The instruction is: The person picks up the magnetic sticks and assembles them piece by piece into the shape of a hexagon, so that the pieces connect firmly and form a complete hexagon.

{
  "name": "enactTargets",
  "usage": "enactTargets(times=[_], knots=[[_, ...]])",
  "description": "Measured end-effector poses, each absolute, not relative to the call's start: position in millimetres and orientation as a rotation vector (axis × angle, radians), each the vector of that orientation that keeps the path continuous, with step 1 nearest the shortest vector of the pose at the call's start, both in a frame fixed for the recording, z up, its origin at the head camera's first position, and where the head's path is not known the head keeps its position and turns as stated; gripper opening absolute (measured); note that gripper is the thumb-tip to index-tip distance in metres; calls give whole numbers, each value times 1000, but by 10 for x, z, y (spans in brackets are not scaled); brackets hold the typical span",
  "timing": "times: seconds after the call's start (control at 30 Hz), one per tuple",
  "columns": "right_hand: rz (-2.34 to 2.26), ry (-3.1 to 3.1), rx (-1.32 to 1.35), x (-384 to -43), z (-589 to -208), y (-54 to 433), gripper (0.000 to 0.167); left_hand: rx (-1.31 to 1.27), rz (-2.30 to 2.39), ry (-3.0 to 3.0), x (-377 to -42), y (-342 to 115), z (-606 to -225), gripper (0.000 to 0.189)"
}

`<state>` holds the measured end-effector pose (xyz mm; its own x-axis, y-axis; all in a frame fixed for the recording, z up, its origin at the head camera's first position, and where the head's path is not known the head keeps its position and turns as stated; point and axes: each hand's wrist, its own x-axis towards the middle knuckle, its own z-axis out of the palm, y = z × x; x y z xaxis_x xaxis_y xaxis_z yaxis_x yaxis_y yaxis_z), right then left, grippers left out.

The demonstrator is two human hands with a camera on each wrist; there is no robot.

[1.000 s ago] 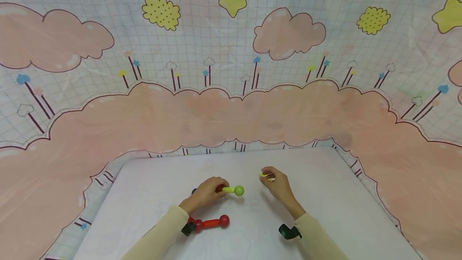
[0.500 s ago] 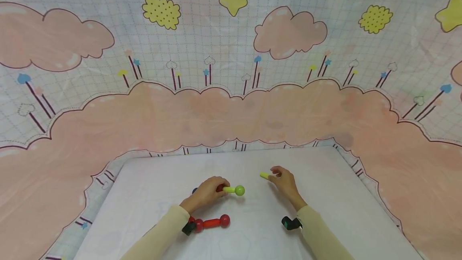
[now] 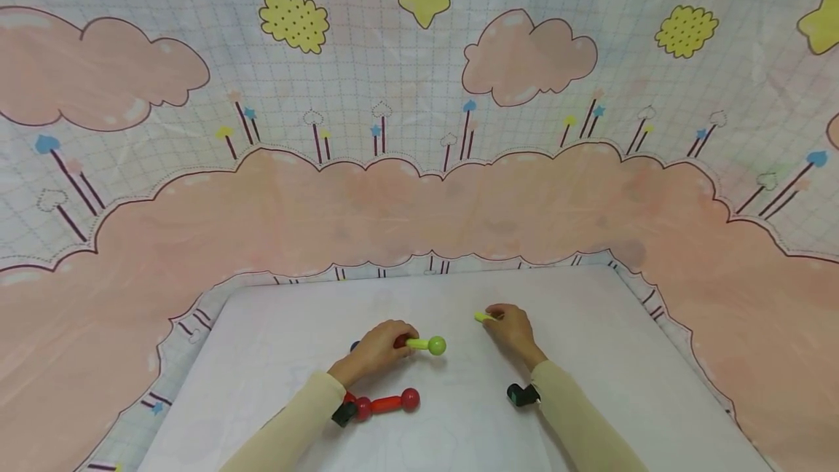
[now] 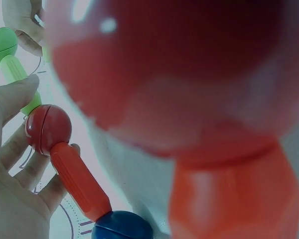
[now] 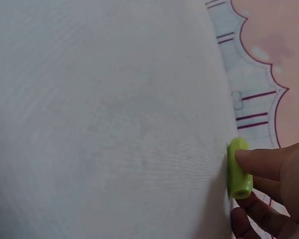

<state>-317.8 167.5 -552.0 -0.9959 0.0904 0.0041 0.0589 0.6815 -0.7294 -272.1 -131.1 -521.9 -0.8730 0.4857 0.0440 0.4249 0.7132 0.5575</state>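
Observation:
My left hand grips a toy chain of balls and rods by its red ball, thumb along the light green rod. That rod ends in a green ball, pointing right. On the other side of the red ball, an orange-red rod runs to a blue ball. To the right and farther back, my right hand pinches a loose yellow-green rod between thumb and fingers. A hole shows in the near end of this rod in the right wrist view.
A red ball-and-rod piece lies on the white table below my left forearm, partly hidden by it. Its large red ball looms close in the left wrist view. A cloud-patterned cloth rises behind the table.
My right hand first shifted a little right, the yellow-green rod coming to stick out leftward from its fingers; then its fingers closed farther over the rod. The left hand stays almost still.

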Motion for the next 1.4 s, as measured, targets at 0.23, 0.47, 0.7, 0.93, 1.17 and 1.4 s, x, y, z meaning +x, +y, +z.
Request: enactTargets(times=[0.23,0.47,0.7,0.93,1.17,1.4], knots=[[1208,-2854,-107,-3164,-5542,1676,26,763,874,2812,-2723,-1313,-5228,21],[1252,-2831,-100,-3056,-5523,1681,27,776,884,2812,-2726,-1318,-5238,21],[1237,-2812,-34,-2903,-5486,1685,23,732,893,2807,-2728,-1329,-5260,21],[1225,-2786,35,-2724,-5420,1662,21,745,884,2814,-2735,-1341,-5249,22],[1296,-2747,130,-2526,-5349,1602,20,756,882,2820,-2737,-1327,-5237,21],[1325,-2726,222,-2363,-5277,1479,18,774,871,2837,-2740,-1321,-5265,21]])
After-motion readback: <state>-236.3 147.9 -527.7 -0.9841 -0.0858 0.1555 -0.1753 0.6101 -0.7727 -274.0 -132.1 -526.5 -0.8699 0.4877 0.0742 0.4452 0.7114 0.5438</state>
